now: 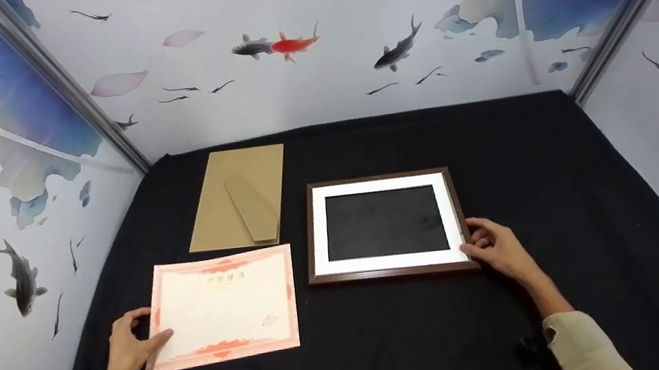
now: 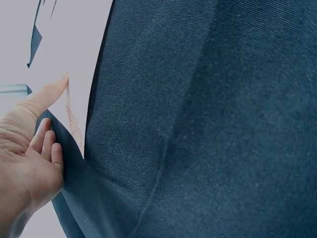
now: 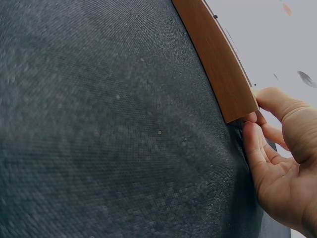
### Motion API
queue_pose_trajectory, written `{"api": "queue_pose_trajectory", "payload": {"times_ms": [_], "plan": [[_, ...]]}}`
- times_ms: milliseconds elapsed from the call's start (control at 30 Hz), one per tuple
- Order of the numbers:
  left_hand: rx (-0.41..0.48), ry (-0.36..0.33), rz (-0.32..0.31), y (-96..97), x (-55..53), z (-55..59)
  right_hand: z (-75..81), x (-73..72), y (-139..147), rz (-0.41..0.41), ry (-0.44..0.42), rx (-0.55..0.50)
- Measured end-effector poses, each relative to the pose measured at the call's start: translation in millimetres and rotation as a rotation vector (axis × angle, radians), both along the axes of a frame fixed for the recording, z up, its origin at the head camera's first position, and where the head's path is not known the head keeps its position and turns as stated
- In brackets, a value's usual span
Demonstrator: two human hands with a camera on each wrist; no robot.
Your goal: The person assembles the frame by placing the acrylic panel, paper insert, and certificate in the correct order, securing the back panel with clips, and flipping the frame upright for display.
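A certificate (image 1: 220, 315) with a red-and-pink border lies at the front left of the black cloth. My left hand (image 1: 129, 347) pinches its left edge, thumb on top and fingers partly under the paper. In the left wrist view, the thumb presses on the certificate (image 2: 81, 44) near a corner. To the right is a brown picture frame (image 1: 389, 274) with a white mat around a dark opening. My right hand (image 1: 501, 249) grips the frame near its front right corner. The right wrist view shows the thumb above the frame's wooden side (image 3: 223, 64) and fingers under its corner.
A tan backing board (image 1: 210, 223) with a fold-out stand leg (image 1: 255, 212) lies behind the certificate. Black cloth (image 1: 372, 341) covers the table. White panels (image 1: 344, 96) painted with fish enclose its back and sides, with metal posts (image 1: 599, 49) at the corners.
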State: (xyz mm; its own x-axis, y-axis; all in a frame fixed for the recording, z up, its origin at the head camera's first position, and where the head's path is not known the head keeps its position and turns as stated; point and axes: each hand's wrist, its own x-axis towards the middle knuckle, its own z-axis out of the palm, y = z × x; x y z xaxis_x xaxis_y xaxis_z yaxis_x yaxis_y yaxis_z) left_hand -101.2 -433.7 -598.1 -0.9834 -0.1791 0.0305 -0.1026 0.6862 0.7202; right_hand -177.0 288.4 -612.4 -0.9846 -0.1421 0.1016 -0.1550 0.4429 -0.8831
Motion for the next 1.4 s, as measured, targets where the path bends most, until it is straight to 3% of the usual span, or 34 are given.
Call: {"api": "queue_pose_trajectory", "payload": {"times_ms": [267,533,667,1000,1200,1400], "plan": [[-0.013,0.092,-0.009,2.3,1.5,-3.0,-0.3,0.3,0.5,0.001,-0.010,0.017],[-0.027,0.034,0.047,6.0,-1.7,-1.3,22.2,5.8,-6.6,0.022,0.004,-0.059],[-0.049,0.040,0.088,6.8,0.9,-3.3,31.0,10.5,-10.3,0.031,-0.009,-0.053],[-0.068,0.084,0.127,7.7,4.2,-3.6,30.3,10.8,-10.9,0.036,0.020,-0.037],[-0.044,0.140,0.132,8.3,1.8,-0.1,29.4,10.4,-9.9,0.040,0.018,-0.048],[-0.004,0.150,0.117,10.2,-0.3,9.5,29.0,11.6,-10.0,0.038,-0.001,-0.058]]}}
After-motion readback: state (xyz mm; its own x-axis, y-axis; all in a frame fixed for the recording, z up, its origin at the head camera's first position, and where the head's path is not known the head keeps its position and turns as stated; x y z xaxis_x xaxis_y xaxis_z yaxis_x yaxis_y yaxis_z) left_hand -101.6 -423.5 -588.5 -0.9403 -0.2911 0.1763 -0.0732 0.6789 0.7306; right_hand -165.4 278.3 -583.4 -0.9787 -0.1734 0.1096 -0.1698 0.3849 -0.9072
